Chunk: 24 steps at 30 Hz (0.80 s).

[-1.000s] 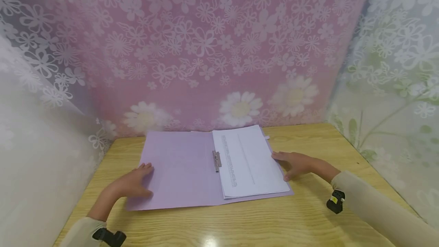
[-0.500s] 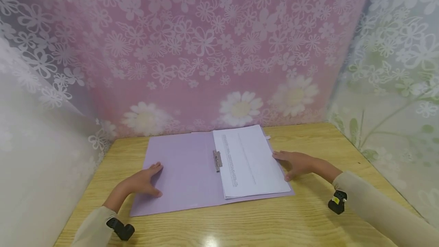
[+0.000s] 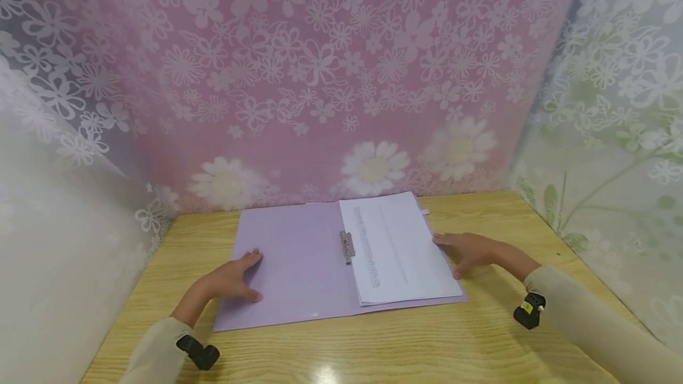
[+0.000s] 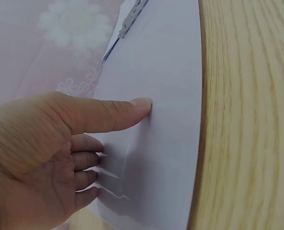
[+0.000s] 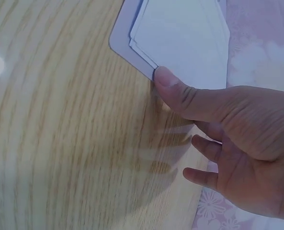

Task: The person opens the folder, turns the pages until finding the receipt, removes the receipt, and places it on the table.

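Note:
A light purple folder (image 3: pixel 293 265) lies spread flat on the wooden table. On its right half is a stack of white printed paper (image 3: pixel 400 253), beside a metal clip (image 3: pixel 347 246) near the spine. My left hand (image 3: pixel 233 277) rests on the left cover, thumb and fingers spread; in the left wrist view the thumb (image 4: pixel 118 114) and fingertips meet the cover's surface. At the folder's right edge is my right hand (image 3: pixel 469 252), fingers apart, its fingertips right at the border of the papers. In the right wrist view the thumb (image 5: pixel 168 81) touches the papers' edge.
The wooden table (image 3: pixel 299 354) extends in front of the folder and to both sides. A pink floral curtain (image 3: pixel 341 105) hangs right behind the folder, with pale floral sheets at left and right. A small white tab (image 3: pixel 425 212) sticks out at the folder's right edge.
The folder with its papers has shifted to the right. My left hand has moved right with the cover, and my right hand has moved slightly right along the edge.

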Motion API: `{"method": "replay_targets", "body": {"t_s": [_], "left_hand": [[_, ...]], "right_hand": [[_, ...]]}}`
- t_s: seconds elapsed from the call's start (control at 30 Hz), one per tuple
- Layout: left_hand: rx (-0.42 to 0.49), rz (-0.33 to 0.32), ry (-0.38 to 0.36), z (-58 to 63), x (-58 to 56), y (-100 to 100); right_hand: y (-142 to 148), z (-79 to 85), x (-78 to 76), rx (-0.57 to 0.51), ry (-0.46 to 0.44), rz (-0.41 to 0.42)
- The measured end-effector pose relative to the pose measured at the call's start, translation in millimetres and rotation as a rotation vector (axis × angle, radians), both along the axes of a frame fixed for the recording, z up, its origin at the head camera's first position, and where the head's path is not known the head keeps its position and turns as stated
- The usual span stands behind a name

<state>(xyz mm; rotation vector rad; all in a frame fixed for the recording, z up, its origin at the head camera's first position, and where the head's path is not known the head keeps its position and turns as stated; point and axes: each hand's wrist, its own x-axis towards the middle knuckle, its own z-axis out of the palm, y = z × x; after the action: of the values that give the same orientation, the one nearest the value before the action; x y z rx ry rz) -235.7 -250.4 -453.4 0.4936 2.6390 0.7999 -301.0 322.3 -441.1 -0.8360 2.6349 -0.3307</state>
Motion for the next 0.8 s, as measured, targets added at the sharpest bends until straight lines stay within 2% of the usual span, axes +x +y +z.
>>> {"method": "replay_targets", "body": {"t_s": [0.23,0.37,0.6,0.8], "left_hand": [[-0.002,0.014,-0.009,-1.0,-0.4,3],[-0.015,0.023,0.011,-3.1,-0.5,10],[0.019,0.028,0.042,-4.6,-3.5,37],[0.038,0.009,0.057,-5.2,-10.3,64]], "right_hand": [[-3,4.8,-0.2,0.013,-0.021,-0.012],[-3,5.0,0.5,0.009,-0.027,-0.010],[0,4.0,-1.3,0.003,-0.013,0.001],[0,1.4,-3.2,0.009,-0.012,0.000]]}}
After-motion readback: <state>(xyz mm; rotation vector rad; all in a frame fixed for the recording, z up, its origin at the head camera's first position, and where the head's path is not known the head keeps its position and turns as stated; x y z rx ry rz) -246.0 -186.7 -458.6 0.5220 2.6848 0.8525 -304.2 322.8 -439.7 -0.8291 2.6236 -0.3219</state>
